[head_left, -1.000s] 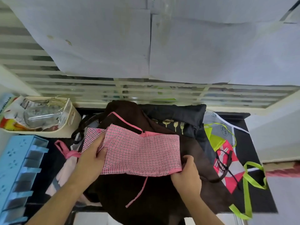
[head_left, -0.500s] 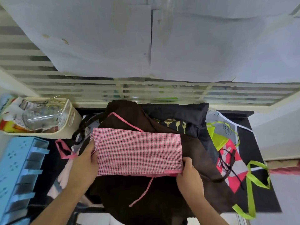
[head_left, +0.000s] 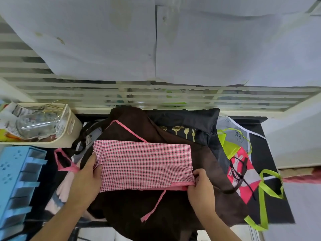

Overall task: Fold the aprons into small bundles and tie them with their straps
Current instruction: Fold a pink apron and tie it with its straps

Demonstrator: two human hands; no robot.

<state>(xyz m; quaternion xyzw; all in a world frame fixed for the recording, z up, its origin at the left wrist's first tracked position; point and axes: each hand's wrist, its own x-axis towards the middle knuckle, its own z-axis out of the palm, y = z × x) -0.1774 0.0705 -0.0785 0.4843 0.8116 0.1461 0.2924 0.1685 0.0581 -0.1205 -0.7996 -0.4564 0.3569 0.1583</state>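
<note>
the left hand (head_left: 86, 178) has its grip closed on the left end of the pink checked apron (head_left: 144, 164), thumb on top of the cloth and fingers tucked beneath, while the right hand (head_left: 201, 186) pinches the near right corner, where the pink hem shows under the fold. between them the apron lies as a flat, wide band – folded over on itself – on top of a dark brown apron (head_left: 156, 206) that spreads across the middle of the black surface (head_left: 271, 204). one pink strap (head_left: 154, 206) trails from the near edge toward the person; another pink strap loop (head_left: 63, 162) lies to the left, just past the left hand. farther back sits a black apron (head_left: 187, 122) printed with gold cutlery, and to the right a patterned apron (head_left: 241, 159) with lime green straps (head_left: 262, 193). at far left stand a cream basket (head_left: 73, 126) holding a glass jar (head_left: 37, 124), and nearer, a blue plastic rack (head_left: 15, 181).
</note>
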